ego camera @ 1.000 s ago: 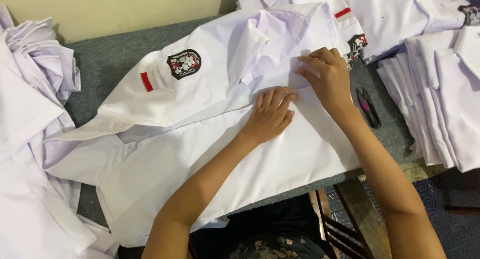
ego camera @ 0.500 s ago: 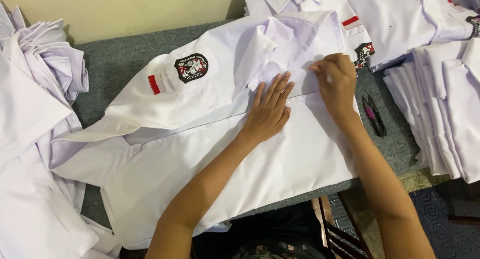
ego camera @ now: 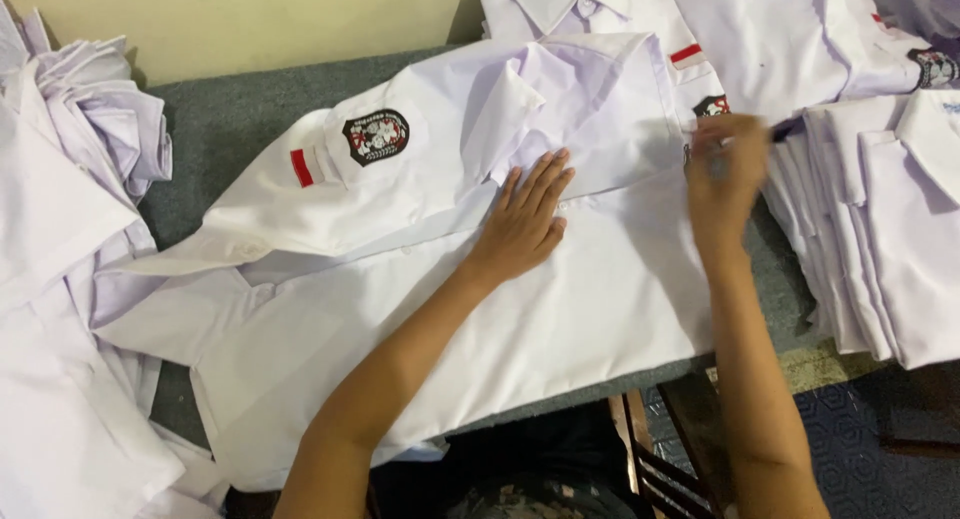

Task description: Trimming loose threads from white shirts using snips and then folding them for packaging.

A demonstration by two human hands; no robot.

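My left hand (ego camera: 525, 219) lies flat and open, fingers spread, pressing the white shirt (ego camera: 560, 309) spread across the grey table (ego camera: 230, 129). My right hand (ego camera: 722, 174) hovers blurred at the shirt's right edge; I cannot tell its grip. A badged sleeve (ego camera: 350, 164) lies folded beside my left hand. Stacked shirts (ego camera: 890, 229) sit to the right.

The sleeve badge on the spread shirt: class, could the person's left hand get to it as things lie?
Probably yes. The left hand lies flat on the white shirt, and the sleeve badge sits uncovered on the folded sleeve to its left, with only cloth between them. The right hand is off to the other side.
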